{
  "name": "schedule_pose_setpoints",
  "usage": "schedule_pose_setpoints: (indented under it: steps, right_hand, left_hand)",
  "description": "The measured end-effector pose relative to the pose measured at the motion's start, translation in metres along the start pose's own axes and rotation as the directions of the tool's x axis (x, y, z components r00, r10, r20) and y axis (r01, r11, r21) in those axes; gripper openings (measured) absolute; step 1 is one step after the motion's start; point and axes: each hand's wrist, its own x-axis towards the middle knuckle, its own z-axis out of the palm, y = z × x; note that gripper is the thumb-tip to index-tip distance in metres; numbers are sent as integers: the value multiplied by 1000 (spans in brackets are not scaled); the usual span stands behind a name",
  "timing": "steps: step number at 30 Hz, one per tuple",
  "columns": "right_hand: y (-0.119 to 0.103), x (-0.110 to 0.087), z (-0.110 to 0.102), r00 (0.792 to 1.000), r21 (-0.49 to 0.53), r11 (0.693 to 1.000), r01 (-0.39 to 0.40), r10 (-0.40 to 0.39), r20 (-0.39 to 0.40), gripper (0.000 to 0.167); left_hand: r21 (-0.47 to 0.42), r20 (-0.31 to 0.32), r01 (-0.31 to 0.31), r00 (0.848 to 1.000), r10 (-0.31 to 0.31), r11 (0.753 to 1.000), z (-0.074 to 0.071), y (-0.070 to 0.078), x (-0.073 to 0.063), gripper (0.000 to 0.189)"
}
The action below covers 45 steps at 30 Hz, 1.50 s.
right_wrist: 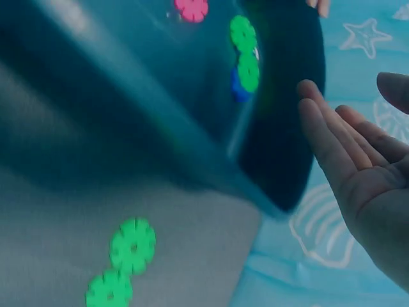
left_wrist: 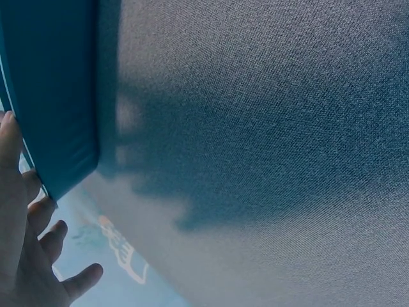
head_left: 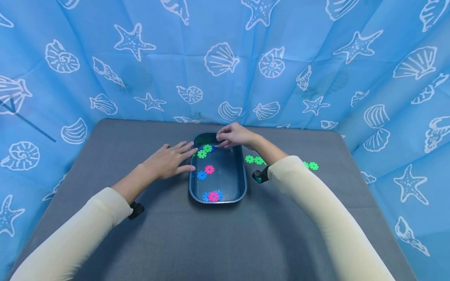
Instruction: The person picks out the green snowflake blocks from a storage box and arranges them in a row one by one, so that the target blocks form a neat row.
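A dark blue-grey rectangular tray [head_left: 228, 175] stands on the table with notched plastic discs inside. Two green discs [head_left: 202, 154] lie near its far left, over a blue one. Mid-left are a pink disc [head_left: 209, 169] and a blue disc [head_left: 202, 175]; at the near end a pink disc [head_left: 213, 196] overlaps blue ones. My left hand [head_left: 172, 159] touches the left rim with extended fingers, also seen in the left wrist view. Over the far right corner hovers my right hand [head_left: 236, 136]; in the right wrist view, its thumb stands apart from the fingers, with nothing between them.
A row of linked green discs [head_left: 258, 160] lies on the grey table [head_left: 197, 242] right of the tray, partly hidden under my right forearm. Blue curtains [head_left: 161, 70] with white shell prints hang behind the table and at both sides.
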Motion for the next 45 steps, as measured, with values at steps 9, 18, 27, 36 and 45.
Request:
schedule_pose_setpoints:
  steps: [9,18,27,36,45]
  right_hand:
    - [5,26,26,997,58,996,-68,65,48,41]
    - [9,33,40,985,71,986,-150,143,95,38]
    - [15,37,49,985,98,982,-162,154,83,36]
    - [19,41,56,986,106,981,-160,154,65,35]
    - [24,45,56,985,144,974,-174,169,43,35]
  left_hand:
    - [11,12,-2,1000,2,1000,0,0,1,73]
    - [1,-1,-10,1000,10,1000,-2,1,-1,72]
    - [8,1,-8,1000,8,1000,-1,0,0,72]
    - [-13,3,-7,1000,7,1000,1,-1,0,72]
    - [-11,5,3,1000,-2,1000,0,0,1,74]
